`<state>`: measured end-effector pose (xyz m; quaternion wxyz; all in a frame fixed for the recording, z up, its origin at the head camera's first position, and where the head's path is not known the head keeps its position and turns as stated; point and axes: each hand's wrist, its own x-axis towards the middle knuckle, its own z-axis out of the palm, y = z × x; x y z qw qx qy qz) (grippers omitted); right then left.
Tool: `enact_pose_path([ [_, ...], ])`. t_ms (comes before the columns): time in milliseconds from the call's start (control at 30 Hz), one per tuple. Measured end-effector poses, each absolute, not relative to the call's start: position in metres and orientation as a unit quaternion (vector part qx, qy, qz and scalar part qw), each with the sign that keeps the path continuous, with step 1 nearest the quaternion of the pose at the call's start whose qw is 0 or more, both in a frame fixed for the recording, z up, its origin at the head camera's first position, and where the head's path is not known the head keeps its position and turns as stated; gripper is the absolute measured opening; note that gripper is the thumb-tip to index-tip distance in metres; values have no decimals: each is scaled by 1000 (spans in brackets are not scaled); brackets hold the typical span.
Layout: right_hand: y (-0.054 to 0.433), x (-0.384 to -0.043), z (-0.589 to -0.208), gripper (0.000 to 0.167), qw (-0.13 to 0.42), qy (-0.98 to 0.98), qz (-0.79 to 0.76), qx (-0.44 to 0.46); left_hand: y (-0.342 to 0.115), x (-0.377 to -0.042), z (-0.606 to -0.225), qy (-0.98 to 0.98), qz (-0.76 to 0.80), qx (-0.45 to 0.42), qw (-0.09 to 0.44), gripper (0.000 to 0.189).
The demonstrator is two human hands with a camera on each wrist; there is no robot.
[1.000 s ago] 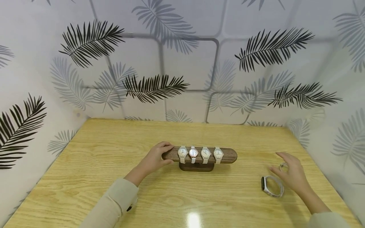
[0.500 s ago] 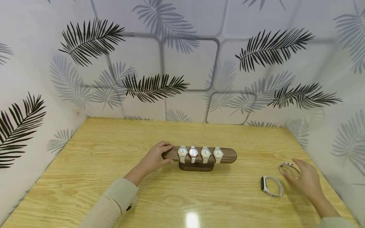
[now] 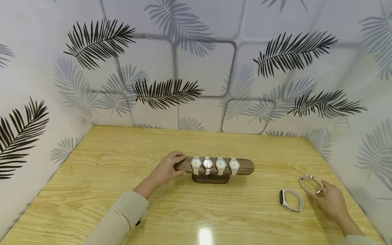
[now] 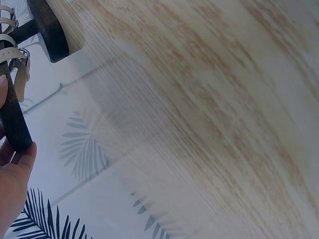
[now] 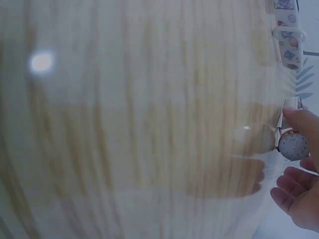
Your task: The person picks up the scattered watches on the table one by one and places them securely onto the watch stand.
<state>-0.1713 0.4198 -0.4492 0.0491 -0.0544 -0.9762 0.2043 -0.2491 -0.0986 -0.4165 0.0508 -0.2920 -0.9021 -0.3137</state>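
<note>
My left hand grips the left end of a dark wooden watch stand, with the thumb in front and the fingers behind. Several white-strapped wristwatches are wrapped around its bar. In the left wrist view, fingertips touch the tip of the bar. Over at the right, my right hand pinches a loose wristwatch with a pale strap near its rose-gold case. The right wrist view shows this watch's round white dial facing the camera, with the thumb against the strap beside it.
A fitness band with a black screen and patterned white strap stands on edge just left of my right hand. The light wooden table meets leaf-patterned walls at the back and both sides.
My right hand has moved right and toward me, from above the loose watch to its near end, and its fingers have closed on it. The left hand and stand stay put.
</note>
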Motion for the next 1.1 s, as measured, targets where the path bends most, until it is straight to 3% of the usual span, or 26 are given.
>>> enact_pose_path([
  [300,419,-172,-460,55,93,-969,216,-80,-98,-248,-415,-905,-309,-291,44,55],
  [700,407,-173,-452,57,152,-943,270,-123,-98,-250,-415,-906,-310,-286,43,56],
  [1100,391,-180,-445,49,195,-943,256,-86,-98,-250,-415,-904,-305,-295,52,55],
])
